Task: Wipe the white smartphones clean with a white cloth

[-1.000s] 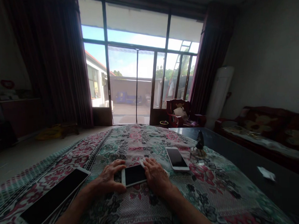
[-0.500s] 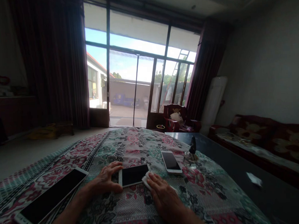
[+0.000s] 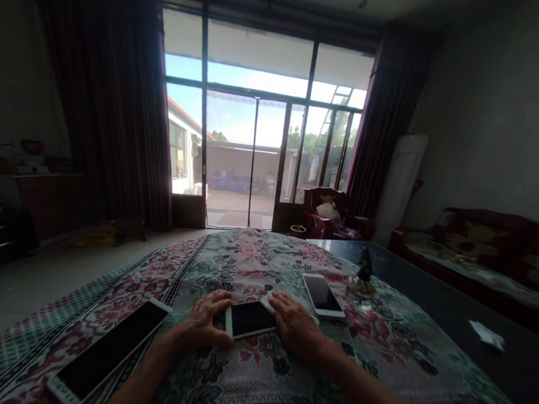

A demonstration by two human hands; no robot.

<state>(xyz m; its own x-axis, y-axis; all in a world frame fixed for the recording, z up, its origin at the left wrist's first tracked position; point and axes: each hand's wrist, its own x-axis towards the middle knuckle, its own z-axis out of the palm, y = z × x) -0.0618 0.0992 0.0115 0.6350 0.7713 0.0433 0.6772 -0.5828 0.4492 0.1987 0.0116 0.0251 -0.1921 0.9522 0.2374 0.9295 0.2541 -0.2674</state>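
Observation:
A white-framed phone [image 3: 251, 319] with a dark screen lies on the flowered tablecloth [image 3: 242, 378]. At its left end rests my left hand [image 3: 209, 320], thumb and fingers spread apart along the edge. My right hand [image 3: 296, 321] covers the phone's right end, pressing a white tissue [image 3: 266, 301] that mostly hides beneath the fingers. Right of that hand lies a second white phone [image 3: 323, 295]. A larger white device [image 3: 112, 353] with a black screen lies slanted on the left, beside my left forearm.
A clear glass-like object with a dark figure [image 3: 364, 281] stands right of the phones. A crumpled white tissue [image 3: 487, 335] lies on the dark table [image 3: 441, 295]. Beyond are a wooden armchair [image 3: 327, 214], a sofa [image 3: 479, 245] and glass doors [image 3: 236, 167].
My right hand has moved up over the phone's right end with the tissue. My left hand keeps its place at the left end. The whole view has shifted slightly.

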